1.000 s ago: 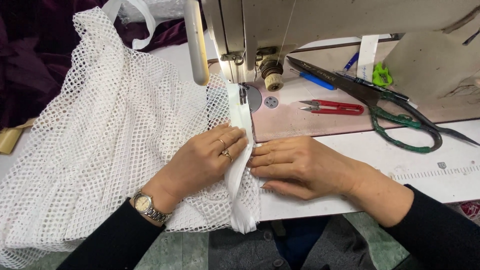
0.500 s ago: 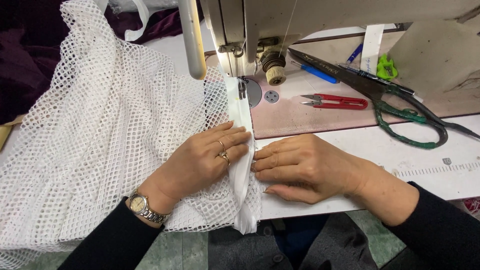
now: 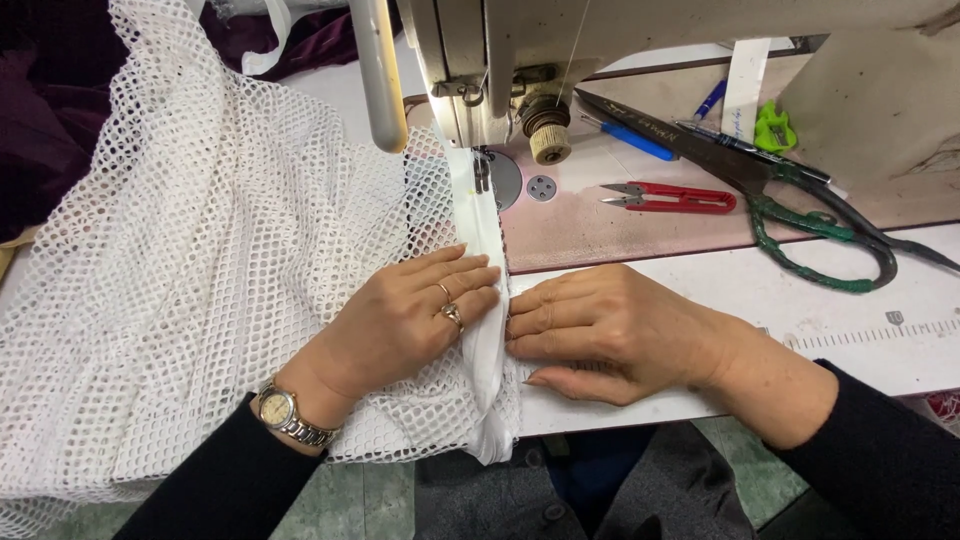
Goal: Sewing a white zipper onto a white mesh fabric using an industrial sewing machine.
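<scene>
White mesh fabric point(image 3: 190, 280) spreads over the left of the table. A white binding strip point(image 3: 483, 250) runs along its right edge up to the presser foot point(image 3: 480, 170) of the sewing machine point(image 3: 480, 50). My left hand point(image 3: 410, 320), with rings and a wristwatch, lies flat on the mesh, fingertips on the strip. My right hand point(image 3: 610, 330) rests flat on the table to the strip's right, fingertips against its edge. Neither hand grips anything.
Red thread snips point(image 3: 670, 197) lie on the machine bed. Large green-handled shears point(image 3: 800, 200) lie behind them, with a blue pen point(image 3: 640, 140) and a green clip point(image 3: 772, 128). A ruler scale point(image 3: 880, 330) is marked near the white table's edge. Dark cloth point(image 3: 40, 120) sits at far left.
The view has shifted slightly. Both hands keep nearly the same place on the strip, pressing it flat; the fabric has barely moved.
</scene>
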